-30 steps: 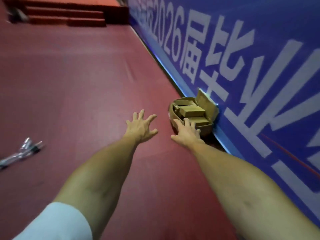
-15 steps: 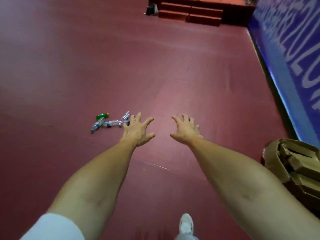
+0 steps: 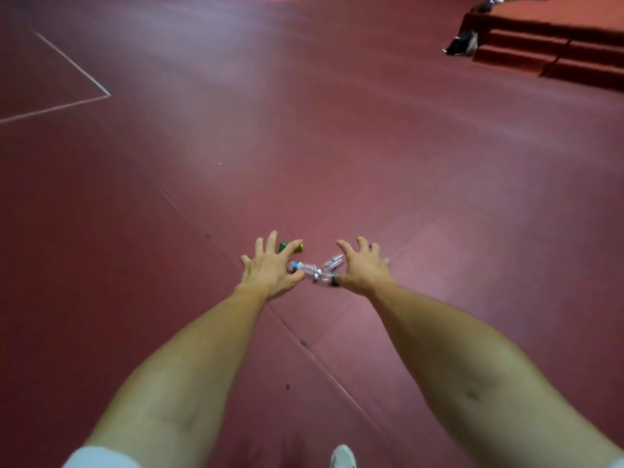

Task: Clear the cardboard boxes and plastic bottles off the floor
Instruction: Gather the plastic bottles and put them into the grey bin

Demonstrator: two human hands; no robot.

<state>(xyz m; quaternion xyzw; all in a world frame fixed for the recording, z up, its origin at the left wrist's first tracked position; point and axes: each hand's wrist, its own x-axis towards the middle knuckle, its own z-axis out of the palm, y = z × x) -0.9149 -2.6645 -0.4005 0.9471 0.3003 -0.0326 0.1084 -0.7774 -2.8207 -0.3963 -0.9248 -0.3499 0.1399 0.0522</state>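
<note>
Both of your arms reach forward over the red floor [image 3: 304, 146], and the bottles lie on it between your hands, low in the view at about 6 o'clock from its centre. Your left hand [image 3: 270, 271] has its fingers spread wide and straight and holds nothing. Your right hand [image 3: 363, 270] is splayed the same way, fingers slightly hooked, also holding nothing. The clear bottles [image 3: 309, 269] lie crumpled in a small cluster in the gap between the 2 hands. At least 2 show, but blur hides the exact count. Your left thumb overlaps one end of the cluster and your right thumb overlaps the other, so you cannot tell from this view whether either hand touches the plastic or hovers above it. A green bottle [image 3: 291, 247] lies on its side at 1 o'clock from your left hand, partly hidden behind your fingers and just beside the clear ones. A thin seam [image 3: 189, 214] in the floor runs from 10 o'clock toward 5 o'clock and passes under your left forearm. White lines [image 3: 67, 62] meet in a corner at 10 o'clock. Red steps [image 3: 540, 52] sit far off at 2 o'clock, with a dark, blurred thing [image 3: 461, 45] at their left end. Your white shoe [image 3: 342, 457] shows at 6 o'clock on the bottom edge, and a white sleeve [image 3: 101, 457] at 7 o'clock.
</note>
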